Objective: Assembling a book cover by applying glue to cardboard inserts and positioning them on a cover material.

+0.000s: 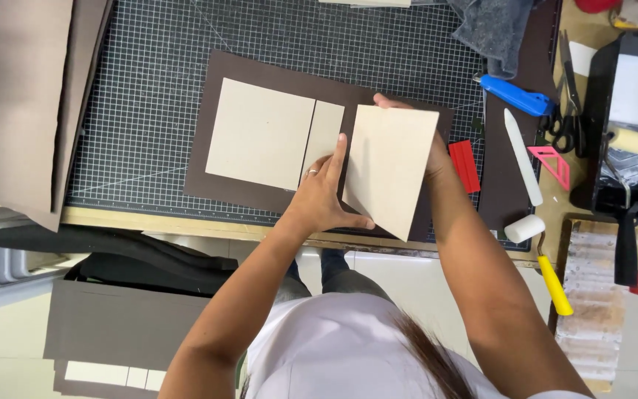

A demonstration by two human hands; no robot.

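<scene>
Both hands, left hand [321,198] and right hand [426,151], pinching opposite edges of tilted beige board [390,166] over brown sheet [219,96]

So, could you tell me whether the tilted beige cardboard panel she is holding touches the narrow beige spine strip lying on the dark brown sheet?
Cannot tell. In the head view the left hand covers the place where the tilted beige cardboard panel nears the narrow beige spine strip.
</scene>
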